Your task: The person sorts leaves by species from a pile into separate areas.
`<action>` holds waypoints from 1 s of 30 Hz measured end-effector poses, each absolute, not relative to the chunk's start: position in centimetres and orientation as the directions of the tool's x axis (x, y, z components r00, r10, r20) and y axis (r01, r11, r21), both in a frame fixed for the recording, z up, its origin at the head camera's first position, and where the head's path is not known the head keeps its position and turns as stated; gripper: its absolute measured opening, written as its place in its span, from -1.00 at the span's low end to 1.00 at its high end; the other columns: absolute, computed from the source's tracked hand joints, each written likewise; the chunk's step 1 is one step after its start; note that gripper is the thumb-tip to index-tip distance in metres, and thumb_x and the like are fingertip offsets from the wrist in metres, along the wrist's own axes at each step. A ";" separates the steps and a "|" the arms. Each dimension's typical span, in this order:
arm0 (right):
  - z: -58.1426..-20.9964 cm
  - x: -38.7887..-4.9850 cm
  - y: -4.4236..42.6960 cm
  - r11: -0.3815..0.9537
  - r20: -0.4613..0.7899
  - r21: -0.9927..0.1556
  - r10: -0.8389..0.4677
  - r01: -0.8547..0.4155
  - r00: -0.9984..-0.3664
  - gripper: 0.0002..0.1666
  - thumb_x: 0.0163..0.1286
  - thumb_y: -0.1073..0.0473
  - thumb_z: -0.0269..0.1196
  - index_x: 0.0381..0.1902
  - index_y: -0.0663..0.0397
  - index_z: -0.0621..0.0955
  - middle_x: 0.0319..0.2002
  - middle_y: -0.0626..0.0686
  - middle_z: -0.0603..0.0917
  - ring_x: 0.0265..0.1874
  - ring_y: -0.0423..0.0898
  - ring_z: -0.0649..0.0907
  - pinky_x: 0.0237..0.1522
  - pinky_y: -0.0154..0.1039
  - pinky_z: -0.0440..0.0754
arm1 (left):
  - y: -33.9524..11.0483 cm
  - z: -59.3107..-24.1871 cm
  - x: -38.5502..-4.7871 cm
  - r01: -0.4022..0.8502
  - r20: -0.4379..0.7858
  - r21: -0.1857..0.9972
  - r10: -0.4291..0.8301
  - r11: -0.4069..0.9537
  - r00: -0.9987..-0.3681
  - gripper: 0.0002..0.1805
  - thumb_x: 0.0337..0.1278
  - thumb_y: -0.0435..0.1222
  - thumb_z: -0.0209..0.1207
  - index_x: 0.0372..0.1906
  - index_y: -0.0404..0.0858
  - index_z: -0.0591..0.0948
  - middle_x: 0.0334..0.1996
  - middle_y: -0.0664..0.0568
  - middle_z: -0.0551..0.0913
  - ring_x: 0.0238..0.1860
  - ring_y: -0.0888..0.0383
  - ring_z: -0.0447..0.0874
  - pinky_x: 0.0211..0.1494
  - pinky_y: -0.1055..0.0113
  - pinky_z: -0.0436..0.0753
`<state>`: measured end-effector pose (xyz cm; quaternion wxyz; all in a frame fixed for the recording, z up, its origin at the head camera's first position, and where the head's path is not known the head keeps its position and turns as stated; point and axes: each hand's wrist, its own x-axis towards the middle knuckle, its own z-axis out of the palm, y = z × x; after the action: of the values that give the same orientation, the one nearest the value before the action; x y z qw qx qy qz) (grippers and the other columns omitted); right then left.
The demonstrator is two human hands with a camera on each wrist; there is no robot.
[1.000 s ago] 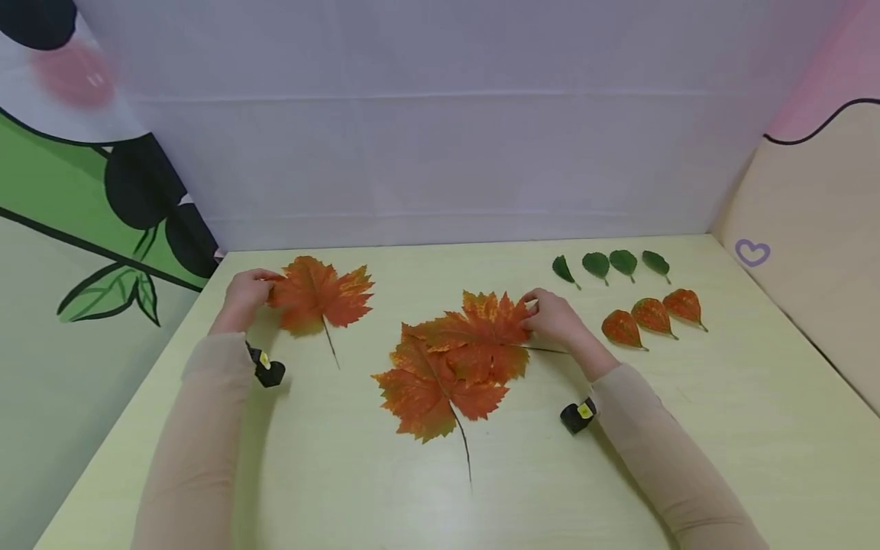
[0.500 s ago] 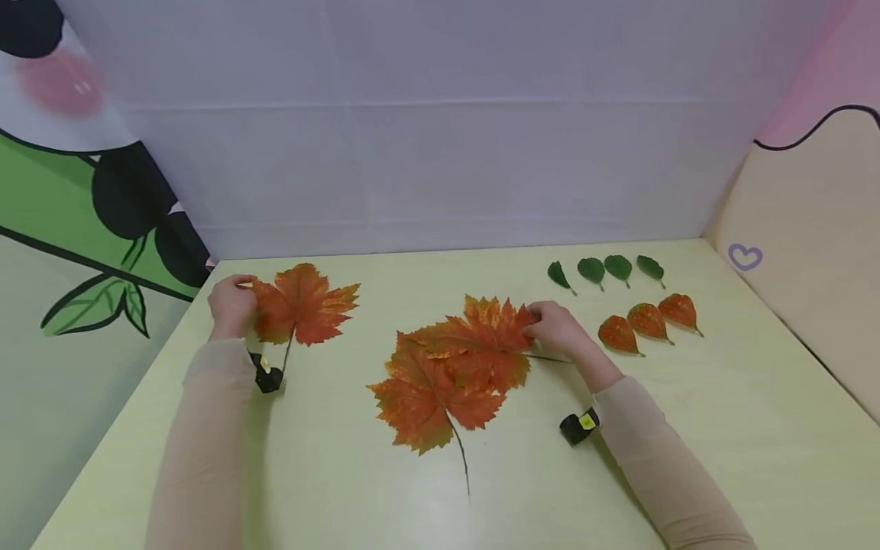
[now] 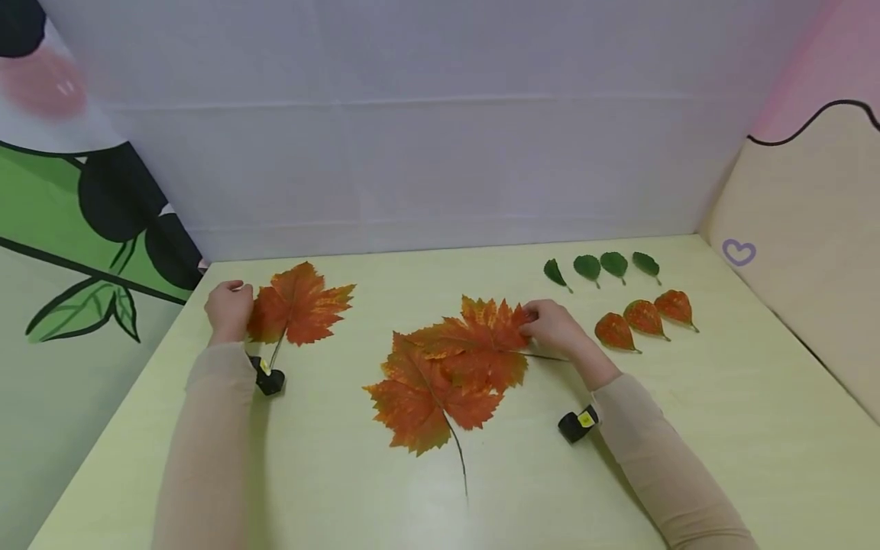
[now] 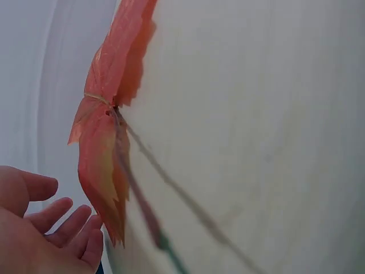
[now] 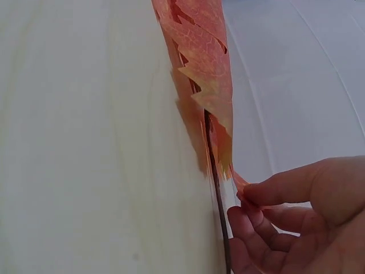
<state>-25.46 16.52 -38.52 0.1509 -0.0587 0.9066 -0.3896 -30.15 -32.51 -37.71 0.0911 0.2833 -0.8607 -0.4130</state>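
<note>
At the far left of the table, my left hand (image 3: pixel 230 309) is beside a large orange maple leaf (image 3: pixel 299 305). The left wrist view shows its thumb and loosely bent fingers (image 4: pixel 63 220) apart, close to the leaf's edge with nothing pinched. Near the middle lie overlapping orange maple leaves: an upper one (image 3: pixel 484 336) with its stem to the right, and a lower one (image 3: pixel 426 401) with its stem towards me. My right hand (image 3: pixel 553 328) pinches the right edge of the upper leaf between thumb and finger, as the right wrist view shows at the leaf tip (image 5: pixel 244 191).
Several small green leaves (image 3: pixel 614 264) form a row at the back right. In front of them are three small orange leaves (image 3: pixel 645 317). A pale cloth (image 3: pixel 440 176) rises behind the table (image 3: pixel 344 473), and a painted panel (image 3: pixel 811 252) stands along the right.
The left maple leaf has turned, its stem now pointing down-left, and has shifted a little left. My left hand has moved left and come off it. The right hand keeps its pinch.
</note>
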 end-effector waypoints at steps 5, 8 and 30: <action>-38.4 -25.4 16.5 0.682 -0.218 -0.731 -0.234 0.000 -0.947 -0.59 0.28 0.26 0.10 0.06 0.35 0.46 -0.19 0.21 0.61 -0.22 0.02 0.56 -0.09 -0.11 0.46 | -31.9 -36.8 -29.5 -0.406 -0.090 0.774 -0.550 0.487 -0.831 -0.50 0.26 -0.18 -0.20 0.25 -0.27 0.35 0.20 -0.16 0.38 0.01 0.00 0.36 -0.20 0.38 0.43; -38.4 -25.4 16.5 0.675 -0.208 -0.738 -0.238 -0.007 -0.949 -0.62 0.31 0.21 0.11 0.03 0.32 0.49 -0.26 0.17 0.64 -0.26 -0.01 0.59 -0.14 -0.15 0.46 | -31.2 -36.3 -29.0 -0.405 -0.114 0.785 -0.533 0.469 -0.839 -0.52 0.29 -0.18 -0.21 0.24 -0.25 0.36 0.22 -0.14 0.36 0.06 0.01 0.35 -0.04 0.34 0.47; -38.3 -25.3 16.7 0.633 -0.196 -0.773 -0.164 0.049 -0.967 -0.73 0.32 0.23 0.09 -0.08 0.25 0.53 -0.26 0.17 0.62 -0.32 0.00 0.58 -0.18 -0.18 0.44 | -22.5 -36.2 -21.5 -0.154 -0.184 0.724 -0.027 0.672 -0.983 -0.59 0.25 -0.14 0.00 0.02 -0.38 0.48 -0.06 -0.22 0.53 -0.09 -0.07 0.50 -0.09 0.20 0.46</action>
<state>-25.26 16.73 -38.31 0.1249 -0.0320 0.8949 -0.4273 -21.51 -22.51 -36.25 -0.0791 0.0498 -0.9109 -0.4018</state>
